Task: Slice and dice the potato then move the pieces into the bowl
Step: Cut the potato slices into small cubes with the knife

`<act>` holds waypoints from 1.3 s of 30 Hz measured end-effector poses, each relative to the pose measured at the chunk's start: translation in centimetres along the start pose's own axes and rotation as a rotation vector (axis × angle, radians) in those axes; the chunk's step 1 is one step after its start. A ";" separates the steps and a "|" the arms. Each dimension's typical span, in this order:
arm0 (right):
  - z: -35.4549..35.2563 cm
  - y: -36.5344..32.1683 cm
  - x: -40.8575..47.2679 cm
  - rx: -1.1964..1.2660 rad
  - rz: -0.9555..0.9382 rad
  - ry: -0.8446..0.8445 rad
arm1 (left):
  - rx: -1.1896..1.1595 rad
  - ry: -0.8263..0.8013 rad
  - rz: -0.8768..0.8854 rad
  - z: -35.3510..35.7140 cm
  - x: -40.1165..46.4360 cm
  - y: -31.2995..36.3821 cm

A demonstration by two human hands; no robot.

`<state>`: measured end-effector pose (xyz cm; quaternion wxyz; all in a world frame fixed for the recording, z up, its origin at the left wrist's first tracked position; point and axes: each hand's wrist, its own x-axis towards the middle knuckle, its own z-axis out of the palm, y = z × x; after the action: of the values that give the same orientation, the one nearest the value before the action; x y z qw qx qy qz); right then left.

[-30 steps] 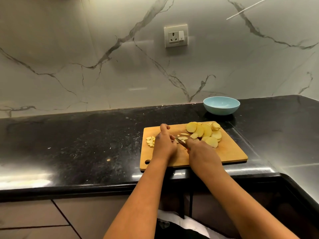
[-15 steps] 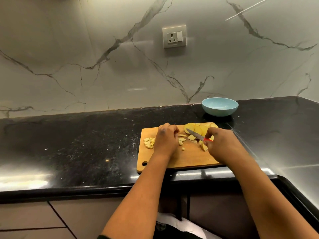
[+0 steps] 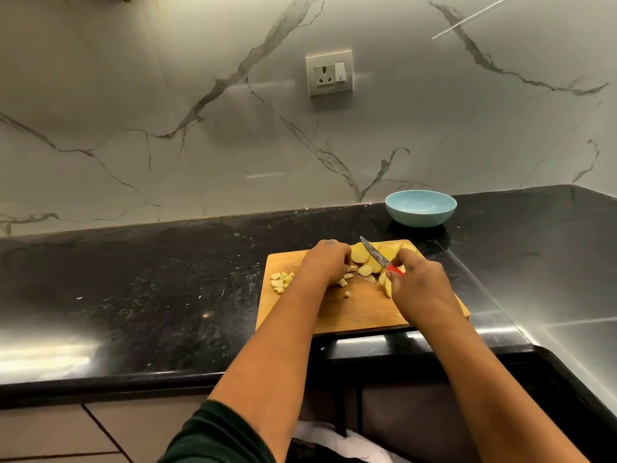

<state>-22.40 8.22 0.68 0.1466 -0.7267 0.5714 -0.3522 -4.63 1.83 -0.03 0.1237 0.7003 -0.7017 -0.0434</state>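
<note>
board: rectangular light-brown wooden cutting board (image 3: 360, 312) sitting on the black speckled stone countertop (image 3: 133, 295), near the front edge, a bit right of centre

slices: pile of round pale-yellow potato slices (image 3: 360, 255) on the far right part of the board, overlapping each other, a couple more slices lying closer in, right by the right hand

diced bits: little heap of small pale-yellow potato cubes (image 3: 281, 281) on the left side of the board, well apart from the slices, plus a few loose cubes (image 3: 344, 283) around the middle, just beside the left hand

left hand: left hand (image 3: 325, 262) is knuckles-up on the board with fingers curled down over some potato pieces at the edge of the slice pile; can't really see exactly what's under the fingers, looks like it's pinning pieces in place

right hand: right hand (image 3: 417, 285) is wrapped around the red handle of a small knife with a patterned steel blade (image 3: 375, 253), only a bit of red shows between thumb and fingers

knife: blade points away and to the left, angled up over the slice pile, tip between the two hands

bowl: round light-blue bowl (image 3: 420, 208) on the countertop behind the board's far right corner, near the wall, not touching the board, nothing visible inside

background: white marble-look wall with grey veins (image 3: 167, 111), grey socket-and-switch plate (image 3: 329, 73) on it above the board
</note>
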 end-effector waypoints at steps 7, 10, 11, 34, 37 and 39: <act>-0.1 -0.4 -2.0 -0.074 -0.032 -0.052 | -0.260 0.310 -0.074 0.9 -6.5 -1.6; -0.2 -1.0 -3.1 -0.117 -0.022 -0.104 | -0.303 0.305 -0.104 2.2 -8.1 -2.0; -0.3 -1.2 -3.5 -0.118 -0.020 -0.113 | -0.304 0.307 -0.114 2.4 -8.2 -2.2; -0.8 -4.5 -4.9 -0.355 -0.133 -0.238 | -0.571 0.352 -0.217 2.2 -9.1 -2.4; -0.4 -4.8 -5.1 -0.381 -0.158 -0.262 | -0.569 0.357 -0.229 2.1 -9.2 -2.3; -1.0 -4.8 -4.9 -0.424 -0.163 -0.295 | -0.549 0.351 -0.227 2.1 -9.3 -2.3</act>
<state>-20.08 14.44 2.66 0.0440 -0.8281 0.5444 -0.1258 -3.00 10.78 -3.65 0.4207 0.7114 -0.5494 -0.1227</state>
